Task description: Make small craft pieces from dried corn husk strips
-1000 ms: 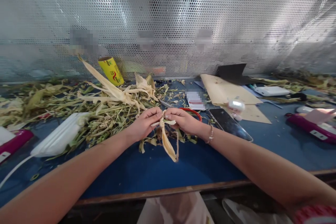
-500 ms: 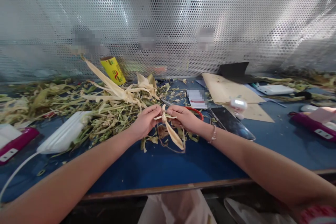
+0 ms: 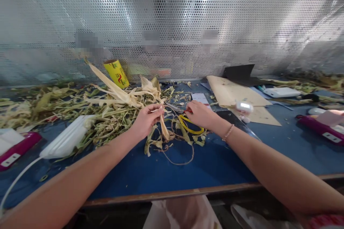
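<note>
A loose string [image 3: 182, 161] curls on the blue surface [image 3: 161, 175]. Just beyond it the left hand [image 3: 146, 120] is pinched closed on a pale husk [image 3: 164, 131], which hangs from the fingertips down to the surface. The right hand [image 3: 201, 114] lies curled over the scissors [image 3: 188, 126]; a real grip cannot be made out. Pinching the husk high and taut should steady it. Behind lie a husk pile [image 3: 113, 107] and a yellow roll [image 3: 116, 73].

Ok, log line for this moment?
left hand: fingers pinching husk | right hand: on scissors | husk pile: left of both hands
</note>
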The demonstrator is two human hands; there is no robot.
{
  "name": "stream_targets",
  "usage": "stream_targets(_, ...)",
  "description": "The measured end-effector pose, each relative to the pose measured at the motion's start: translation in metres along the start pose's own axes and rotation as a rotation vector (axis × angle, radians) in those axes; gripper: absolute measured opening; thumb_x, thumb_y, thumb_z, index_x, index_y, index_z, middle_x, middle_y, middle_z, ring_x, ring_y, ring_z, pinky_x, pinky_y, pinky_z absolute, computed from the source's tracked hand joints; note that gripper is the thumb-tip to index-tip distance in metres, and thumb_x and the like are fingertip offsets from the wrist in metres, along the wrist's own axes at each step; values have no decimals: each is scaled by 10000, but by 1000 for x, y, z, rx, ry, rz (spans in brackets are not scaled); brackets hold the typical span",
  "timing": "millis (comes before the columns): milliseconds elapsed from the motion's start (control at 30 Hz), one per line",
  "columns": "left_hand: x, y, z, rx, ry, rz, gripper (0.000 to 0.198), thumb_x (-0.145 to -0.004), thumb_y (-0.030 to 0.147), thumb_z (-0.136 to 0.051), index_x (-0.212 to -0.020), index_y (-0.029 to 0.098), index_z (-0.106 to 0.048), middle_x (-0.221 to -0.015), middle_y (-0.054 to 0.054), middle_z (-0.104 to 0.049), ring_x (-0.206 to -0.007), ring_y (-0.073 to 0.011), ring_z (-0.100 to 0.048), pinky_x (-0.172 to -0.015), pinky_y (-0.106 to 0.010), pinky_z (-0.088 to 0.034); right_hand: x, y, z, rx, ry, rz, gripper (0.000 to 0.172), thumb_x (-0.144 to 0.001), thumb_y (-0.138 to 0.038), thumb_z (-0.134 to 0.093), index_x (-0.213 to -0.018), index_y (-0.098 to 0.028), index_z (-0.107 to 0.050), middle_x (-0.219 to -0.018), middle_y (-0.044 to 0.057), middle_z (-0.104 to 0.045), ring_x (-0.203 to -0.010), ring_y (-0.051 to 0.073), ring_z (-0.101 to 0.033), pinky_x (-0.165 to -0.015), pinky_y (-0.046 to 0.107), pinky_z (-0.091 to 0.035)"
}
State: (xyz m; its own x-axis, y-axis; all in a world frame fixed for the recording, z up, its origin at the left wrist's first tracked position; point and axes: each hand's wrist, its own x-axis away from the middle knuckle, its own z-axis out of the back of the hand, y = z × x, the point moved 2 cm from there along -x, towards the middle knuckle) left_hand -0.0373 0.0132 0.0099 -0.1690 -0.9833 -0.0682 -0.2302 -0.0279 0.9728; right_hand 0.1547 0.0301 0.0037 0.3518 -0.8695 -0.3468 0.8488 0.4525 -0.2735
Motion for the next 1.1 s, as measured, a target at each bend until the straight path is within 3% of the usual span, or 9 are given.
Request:
stream_targets(133, -2, 3, 5, -7, 19, -10, 262, -558, 277, -722, -712, 134, -566, -619, 26, -544, -562, -74, -530, -556, -217, -433, 5, 3, -2, 130, -218, -96, 171, -729, -277, -505, -801, -124, -482, -800, 161, -568, -702, 228, -547, -586, 297, -348)
stream_targets(333, -1, 2, 5, 22, 13, 8, 235, -609, 283, -694, -755, 128, -597, -625, 2, -584, -573, -88, -557, -608, -231, -468, 6, -12, 4, 159, -302, -205, 241, -691, -262, -506, -855, -87, -488, -845, 184, -594, -752, 240, -582, -545, 266, -333)
stream_targets(500, -5, -1, 11, 70, 49, -4, 211, -635, 252, -672, -786, 123, -601, -662, -16, -612, -570, -86, -562, -607, -226, -473, 4, -8, 2, 91, -338, -279, 304, -646, -266, -528, -893, -99, -469, -804, 155, -611, -709, 234, -587, -502, 258, -322)
stream_targets(667, -8, -1, 15, 86, 45, -29, 163, -624, 218, -669, -739, 130, -594, -672, -2, -596, -560, -82, -560, -591, -220, -474, 3, 1, -4, 56, -316, -271, 368, -639, -228, -516, -971, -106, -415, -798, 141, -617, -740, 242, -592, -534, 257, -335)
stream_targets(900, -8, 1, 14, 159, 39, -32, 97, -623, 140, -626, -717, 114, -627, -718, -22, -599, -577, -78, -555, -581, -203, -470, 5, 4, -9, 77, -268, -228, 312, -658, -218, -474, -949, -129, -406, -793, 137, -606, -722, 241, -581, -547, 266, -323)
stream_targets(1100, -13, 0, 18, 275, 64, 1, 138, -634, 69, -587, -761, 87, -638, -686, -39, -601, -569, -83, -564, -582, -201, -474, 3, 9, -9, 49, -166, -207, 351, -651, -209, -476, -984, -130, -400, -804, 115, -587, -747, 221, -560, -582, 263, -343)
